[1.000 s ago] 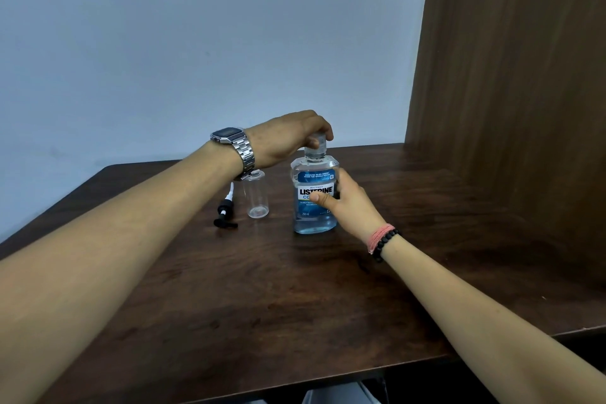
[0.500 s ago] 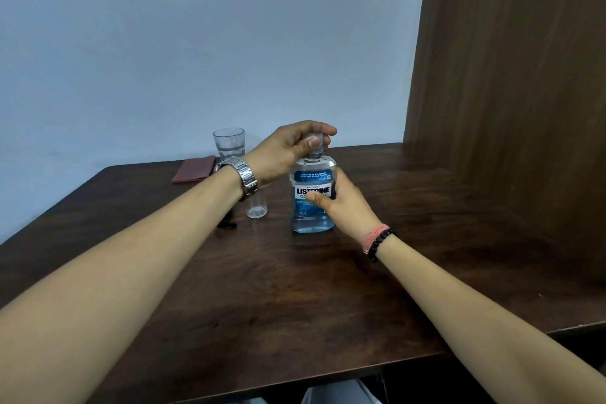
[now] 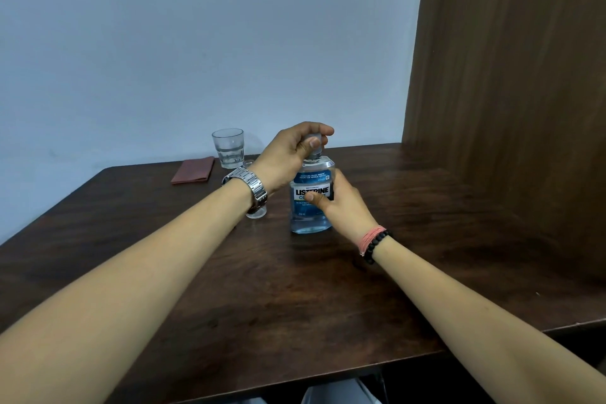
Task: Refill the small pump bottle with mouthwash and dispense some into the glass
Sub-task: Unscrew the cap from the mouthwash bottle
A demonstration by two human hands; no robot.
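— Where's the mouthwash bottle (image 3: 311,203)?

— Centre of the frame, upright on the table: clear plastic, blue liquid, blue label, clear cap (image 3: 314,148) on top.

— And the small pump bottle (image 3: 256,212)?

— Just left of it, clear; only its base and a bit of rim show.

— The glass (image 3: 228,148)?

— Further back, upper left of the mouthwash, upright; whether it holds anything I can't tell.

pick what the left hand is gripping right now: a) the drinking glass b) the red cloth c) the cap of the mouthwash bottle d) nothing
c: the left hand has its fingers curled round the cap on top of the mouthwash bottle, while the right hand holds the bottle's body upright on the table.
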